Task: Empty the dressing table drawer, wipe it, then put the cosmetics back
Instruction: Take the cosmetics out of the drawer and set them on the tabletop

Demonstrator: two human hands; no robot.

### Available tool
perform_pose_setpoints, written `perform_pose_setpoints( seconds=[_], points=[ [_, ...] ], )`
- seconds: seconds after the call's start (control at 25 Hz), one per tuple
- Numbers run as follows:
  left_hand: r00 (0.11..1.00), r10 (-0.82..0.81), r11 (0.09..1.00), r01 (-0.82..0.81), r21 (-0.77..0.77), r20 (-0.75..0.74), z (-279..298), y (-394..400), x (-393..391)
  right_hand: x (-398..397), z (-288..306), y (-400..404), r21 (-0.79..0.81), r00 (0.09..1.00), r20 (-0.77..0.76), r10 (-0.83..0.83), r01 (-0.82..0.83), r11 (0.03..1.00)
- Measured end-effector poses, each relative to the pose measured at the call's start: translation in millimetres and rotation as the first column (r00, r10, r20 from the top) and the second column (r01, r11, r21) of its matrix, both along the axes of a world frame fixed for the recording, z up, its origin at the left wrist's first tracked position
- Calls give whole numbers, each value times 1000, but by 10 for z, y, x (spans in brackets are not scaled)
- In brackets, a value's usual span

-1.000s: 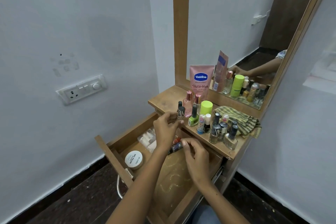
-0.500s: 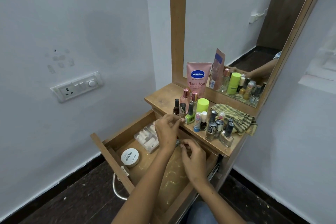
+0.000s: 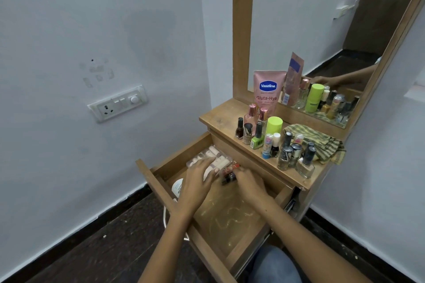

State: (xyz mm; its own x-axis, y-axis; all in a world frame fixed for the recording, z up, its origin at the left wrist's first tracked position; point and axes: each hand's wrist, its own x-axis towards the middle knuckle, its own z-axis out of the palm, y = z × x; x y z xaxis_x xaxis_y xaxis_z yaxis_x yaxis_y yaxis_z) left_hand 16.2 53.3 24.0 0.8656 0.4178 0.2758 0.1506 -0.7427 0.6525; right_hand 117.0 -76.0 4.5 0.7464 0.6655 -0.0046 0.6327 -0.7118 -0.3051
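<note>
A: Where are our hands?
B: Both in the open drawer [image 3: 232, 220]: left hand [image 3: 197, 185] loose over a clear case [image 3: 210, 158], right hand [image 3: 249, 184] fingers pinching small bottles [image 3: 230, 174]; remaining cosmetics [image 3: 273, 142] on the bench [image 3: 220, 119]

The wooden drawer [image 3: 158, 181] stands pulled wide open, its floor mostly bare and streaked with pale scuffs. At its back lie a clear box of small pale tubes [image 3: 215, 158], a few dark and red little bottles [image 3: 230, 173] and a white round jar [image 3: 178, 187] by the left wall (partly hidden). On the tabletop [image 3: 220, 118] above, nail polish bottles [image 3: 285, 156] stand upright in a crowded row, with a green-capped tube [image 3: 274, 125], a pink Vaseline tube [image 3: 268, 89] and a striped cloth [image 3: 322, 141].
</note>
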Motion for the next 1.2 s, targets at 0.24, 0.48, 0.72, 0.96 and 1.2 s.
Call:
perform_pose_setpoints(
  seconds=[0.24,0.48,0.72,0.96,1.2],
  points=[
    [999,32,999,-32,31,14,-41,-22,17,50,-146,34,-135,989,130,68,-50,990],
    [999,48,994,-47,-98,14,-85,-50,-10,41,-52,-62,539,862,-500,83,235,809],
    [997,-39,974,53,-221,63,-3,-70,-31,-45,126,-126,756,744,-554,374,261,601],
    [979,130,962,-86,-260,157,34,-64,-22,9,29,-77,643,836,-501,224,186,743],
    [937,270,937,-202,-285,222,58,-56,-51,16,-135,33,55,997,-11,81,-80,995]
  ],
)
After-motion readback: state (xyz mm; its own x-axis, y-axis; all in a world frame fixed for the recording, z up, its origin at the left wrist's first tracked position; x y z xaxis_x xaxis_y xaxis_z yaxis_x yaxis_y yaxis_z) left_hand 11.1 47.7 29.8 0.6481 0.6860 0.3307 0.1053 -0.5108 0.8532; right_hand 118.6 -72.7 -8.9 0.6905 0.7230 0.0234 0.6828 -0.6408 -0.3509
